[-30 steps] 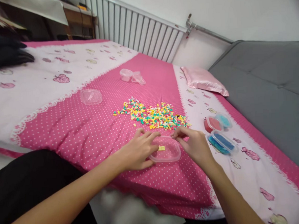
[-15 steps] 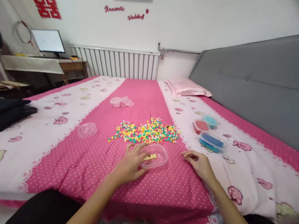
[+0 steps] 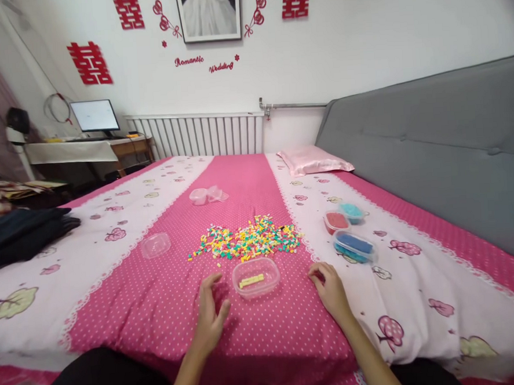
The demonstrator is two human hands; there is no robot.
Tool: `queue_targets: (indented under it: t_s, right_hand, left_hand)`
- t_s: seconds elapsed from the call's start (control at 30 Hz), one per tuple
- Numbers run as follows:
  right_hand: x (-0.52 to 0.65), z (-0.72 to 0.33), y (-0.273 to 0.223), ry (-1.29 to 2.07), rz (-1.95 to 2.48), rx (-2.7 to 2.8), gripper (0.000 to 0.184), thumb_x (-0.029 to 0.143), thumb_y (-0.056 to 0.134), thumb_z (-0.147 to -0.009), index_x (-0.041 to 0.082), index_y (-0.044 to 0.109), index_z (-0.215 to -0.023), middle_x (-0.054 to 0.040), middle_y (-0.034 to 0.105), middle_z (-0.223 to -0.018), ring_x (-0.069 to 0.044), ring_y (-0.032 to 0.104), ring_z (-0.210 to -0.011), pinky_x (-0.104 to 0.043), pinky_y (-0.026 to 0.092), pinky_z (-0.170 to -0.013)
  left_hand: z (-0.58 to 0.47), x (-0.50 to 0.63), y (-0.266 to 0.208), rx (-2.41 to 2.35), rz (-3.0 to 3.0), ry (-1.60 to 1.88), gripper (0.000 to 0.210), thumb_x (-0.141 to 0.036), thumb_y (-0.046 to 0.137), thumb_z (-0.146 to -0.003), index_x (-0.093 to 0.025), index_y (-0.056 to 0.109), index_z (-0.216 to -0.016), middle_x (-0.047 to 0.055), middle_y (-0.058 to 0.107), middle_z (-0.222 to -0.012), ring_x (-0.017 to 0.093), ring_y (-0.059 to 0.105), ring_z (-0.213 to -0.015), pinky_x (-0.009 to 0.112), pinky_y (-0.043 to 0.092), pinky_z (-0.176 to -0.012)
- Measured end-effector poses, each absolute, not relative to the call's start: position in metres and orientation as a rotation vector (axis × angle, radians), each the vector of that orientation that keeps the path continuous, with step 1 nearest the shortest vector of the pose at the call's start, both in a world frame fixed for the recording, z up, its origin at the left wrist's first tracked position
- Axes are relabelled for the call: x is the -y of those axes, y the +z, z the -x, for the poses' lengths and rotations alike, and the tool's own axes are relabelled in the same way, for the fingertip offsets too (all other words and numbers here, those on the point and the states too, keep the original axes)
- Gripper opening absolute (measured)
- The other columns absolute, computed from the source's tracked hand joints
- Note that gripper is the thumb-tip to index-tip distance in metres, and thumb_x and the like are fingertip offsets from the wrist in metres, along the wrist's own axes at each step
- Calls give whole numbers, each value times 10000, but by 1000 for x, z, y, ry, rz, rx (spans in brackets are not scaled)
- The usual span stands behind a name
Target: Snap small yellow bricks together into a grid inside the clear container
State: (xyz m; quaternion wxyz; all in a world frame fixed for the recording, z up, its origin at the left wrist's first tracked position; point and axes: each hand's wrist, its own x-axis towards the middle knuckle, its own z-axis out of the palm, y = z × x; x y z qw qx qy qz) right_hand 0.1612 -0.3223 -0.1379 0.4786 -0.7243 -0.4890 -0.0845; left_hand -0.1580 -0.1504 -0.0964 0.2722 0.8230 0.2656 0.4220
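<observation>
A clear plastic container [image 3: 269, 286] sits on the pink dotted bedspread [image 3: 265, 325], with a short row of pale yellow pieces [image 3: 251, 281] inside. Just left of it, my left hand [image 3: 211, 314] is open, thumb and fingers apart, holding nothing. On the container's other side, apart from it, my right hand [image 3: 330, 287] rests near the lace strip. Its fingers are curled with thumb and fingertips together; whatever they might hold cannot be made out. Beyond the container lies a spread of small multicoloured pieces [image 3: 255, 239] in yellow, green, white and red.
At the right stand lidded tubs: a red one [image 3: 336, 221], a light blue one [image 3: 351, 211] and a dark blue one [image 3: 355, 246]. A clear lid [image 3: 156, 245] lies at the left. Farther back are more clear containers [image 3: 207, 195] and a pink pillow [image 3: 313, 160].
My left hand has drawn back from the container toward the lower left and opened. The right hand stays beside the container. The head view has tilted up, showing more of the wall.
</observation>
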Motion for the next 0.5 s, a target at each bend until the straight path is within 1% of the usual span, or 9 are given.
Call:
queue_targets:
  t_s: [0.07,0.13,0.23,0.33,0.5]
  right_hand:
    - [321,-159,-137,-252,1803,1181,314,399,610,-980,184,637,-1208,-87,652,-1212,-220,647,-1046,-446,559,-908]
    - [319,-157,-136,-294,1829,1188,355,397,612,-978,192,617,-1267,-100,627,-1287,-249,623,-1137,-493,530,-974]
    - [316,-153,-137,-343,1858,1225,405,389,620,-974,198,589,-1329,-113,585,-1376,-283,578,-1239,-545,483,-1040]
    - [313,-152,-139,-379,1895,1254,409,384,626,-970,202,590,-1334,-117,564,-1412,-294,555,-1274,-563,459,-1065]
    - [314,-151,-138,-391,1963,1280,393,380,627,-970,199,599,-1318,-113,582,-1385,-284,572,-1248,-550,475,-1049]
  left_hand:
    - [156,150,-99,-733,-2170,1182,452,-480,543,-996,-203,521,-1353,116,578,-1340,275,591,-1213,529,515,-1024]
    - [155,149,-98,-747,-2139,1209,411,-420,605,-980,-181,570,-1313,103,605,-1316,250,624,-1150,489,547,-972]
    - [153,148,-97,-760,-2132,1221,380,-401,621,-975,-177,593,-1281,97,625,-1287,234,642,-1111,462,566,-941]
    - [152,150,-98,-759,-2153,1221,375,-398,622,-975,-176,596,-1276,96,627,-1282,230,645,-1101,457,570,-934]
    - [150,150,-100,-761,-2175,1225,377,-396,623,-975,-176,594,-1279,96,625,-1286,230,645,-1101,456,570,-932]
